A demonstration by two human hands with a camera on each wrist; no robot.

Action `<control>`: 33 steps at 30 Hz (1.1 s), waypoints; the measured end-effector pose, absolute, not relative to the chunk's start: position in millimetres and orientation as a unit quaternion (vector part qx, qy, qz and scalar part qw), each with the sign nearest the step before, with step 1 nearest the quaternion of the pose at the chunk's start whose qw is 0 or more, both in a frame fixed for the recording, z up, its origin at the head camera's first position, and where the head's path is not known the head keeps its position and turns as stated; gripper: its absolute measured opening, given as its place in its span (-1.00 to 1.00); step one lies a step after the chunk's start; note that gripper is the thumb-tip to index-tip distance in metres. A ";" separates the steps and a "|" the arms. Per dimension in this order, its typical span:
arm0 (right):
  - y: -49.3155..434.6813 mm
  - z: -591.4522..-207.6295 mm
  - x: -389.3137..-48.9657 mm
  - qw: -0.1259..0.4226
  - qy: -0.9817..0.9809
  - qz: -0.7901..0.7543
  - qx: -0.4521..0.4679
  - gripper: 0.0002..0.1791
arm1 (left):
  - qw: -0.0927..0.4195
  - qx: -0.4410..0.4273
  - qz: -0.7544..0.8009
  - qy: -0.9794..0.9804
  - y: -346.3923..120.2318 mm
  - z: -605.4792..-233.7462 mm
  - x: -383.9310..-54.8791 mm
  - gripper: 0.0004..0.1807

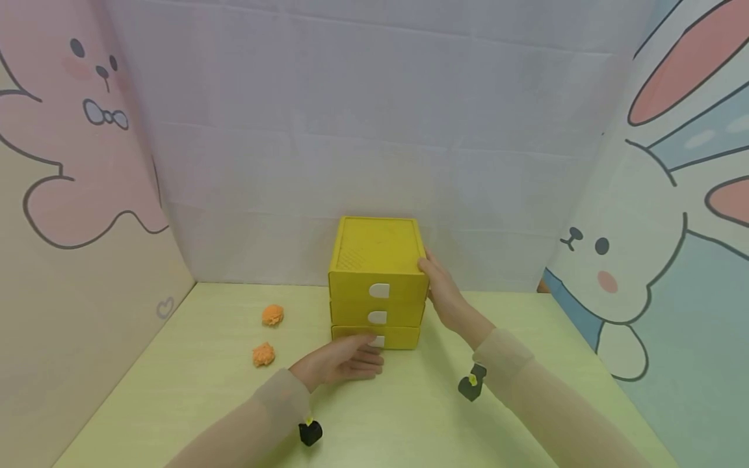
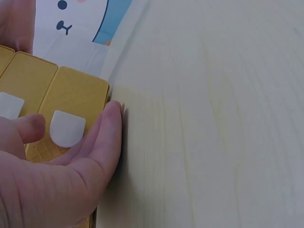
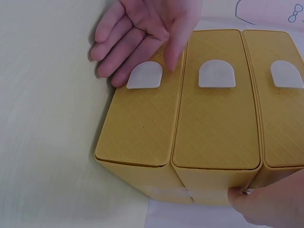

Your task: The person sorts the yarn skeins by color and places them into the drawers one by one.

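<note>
A yellow unit of three stacked drawers point(image 1: 379, 244) stands on the table, each drawer front bearing a white rounded handle. My left hand point(image 1: 342, 359) is at the bottom drawer point(image 1: 405, 338), palm turned toward its front. In the right wrist view its thumb and fingers lie on either side of the bottom handle point(image 3: 146, 76), the thumb apart from it and the fingers fairly straight. Against the unit's right side rests my right hand point(image 1: 449, 300), thumb near the top front edge. Its other fingers are partly hidden behind that side.
Two small crumpled orange pieces point(image 1: 272, 315) lie on the pale table point(image 1: 193, 390) left of the unit. A white cloth wall point(image 1: 374, 130) rises behind. Side panels with a pink cartoon animal point(image 1: 99, 175) and a white rabbit point(image 1: 620, 260) bound the table.
</note>
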State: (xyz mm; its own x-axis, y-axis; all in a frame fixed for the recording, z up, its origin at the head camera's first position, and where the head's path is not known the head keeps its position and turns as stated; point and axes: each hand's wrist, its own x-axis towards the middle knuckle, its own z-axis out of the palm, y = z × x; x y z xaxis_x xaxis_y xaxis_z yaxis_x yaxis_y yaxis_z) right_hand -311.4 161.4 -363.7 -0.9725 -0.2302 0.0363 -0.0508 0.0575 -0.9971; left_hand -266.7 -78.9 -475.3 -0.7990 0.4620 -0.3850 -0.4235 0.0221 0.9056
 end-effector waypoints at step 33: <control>161.4 -367.3 -314.0 0.059 0.726 -0.679 -0.098 -0.26 | 0.311 -0.013 0.723 0.617 -72.5 -487.9 -257.7 -0.35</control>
State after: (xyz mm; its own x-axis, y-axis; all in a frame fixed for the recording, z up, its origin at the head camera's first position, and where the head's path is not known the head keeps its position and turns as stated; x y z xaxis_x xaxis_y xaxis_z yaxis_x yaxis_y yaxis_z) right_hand -314.0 161.4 -367.3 -0.9739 -0.2223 0.0468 -0.0615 0.0600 -0.9963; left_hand -257.7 -72.5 -487.9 -0.8062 0.4336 -0.4026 -0.4653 -0.0445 0.8840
